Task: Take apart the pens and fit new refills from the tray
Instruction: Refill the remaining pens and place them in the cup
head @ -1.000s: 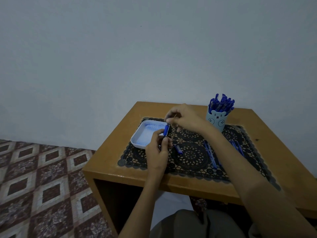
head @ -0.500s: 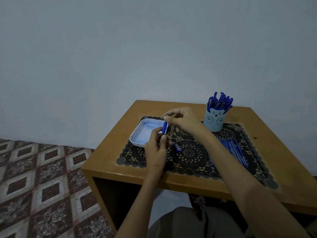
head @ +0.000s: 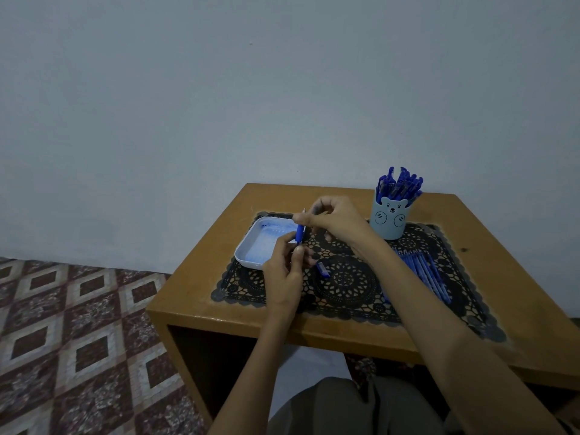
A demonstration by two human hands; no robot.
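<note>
Wooden tabletop (head: 219, 233), lace mat (head: 345, 284). Left hand (head: 284, 271) grips blue pen (head: 300, 235) upright at right rim of tray (head: 248, 246); right hand (head: 335, 218) pinches its top end. Risk: small part slips from pinch and rolls off mat; skewed pull could bend refill.

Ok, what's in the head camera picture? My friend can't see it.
A left hand and a right hand hold a blue pen between them over a black lace mat on a wooden table. A white tray lies just left of them; a bear cup full of blue pens stands at the right.
</note>
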